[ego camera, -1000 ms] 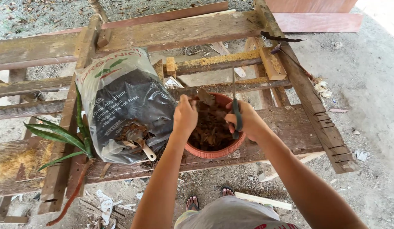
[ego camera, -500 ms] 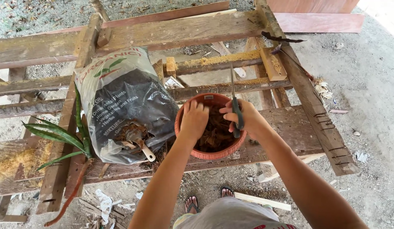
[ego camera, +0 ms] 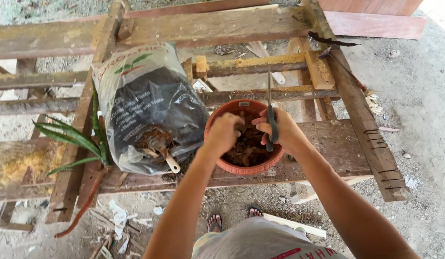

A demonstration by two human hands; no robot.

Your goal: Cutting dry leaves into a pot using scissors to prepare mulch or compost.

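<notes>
Outdoor ground of grey dirt and gravel, littered with wood offcuts and scraps. Rough timber bench (ego camera: pixel 328 139) of weathered planks and open slats, sawdust on several rails.

Surroundings: plastic soil bag (ego camera: pixel 146 105) lying on bench, left of pot and just beside it, torn open at lower end. Trowel (ego camera: pixel 160 151) with pale handle stuck in bag opening, amid brown matter. Green spiky plant (ego camera: pixel 74 139) with reddish root lying at bench's left edge, well apart from hands. Dark dried pod (ego camera: pixel 330 42) on far right rail. Sandalled feet (ego camera: pixel 232 220) visible below bench. Nothing between hands and pot.

Pot (ego camera: pixel 244 168): terracotta-coloured, round, upright on front plank, partly filled with brown husk chips (ego camera: pixel 246 146). Both hands directly above it, close together over far half.

Left hand (ego camera: pixel 225 132): curled into loose fist over pot's left side, knuckles up, fingers down at chips; actual grip on chips hidden, cannot tell.

Right hand (ego camera: pixel 280 129): closed round dark handle of scissors (ego camera: pixel 270 110), blades pointing up and away over pot's far rim, blades together as far as visible.
</notes>
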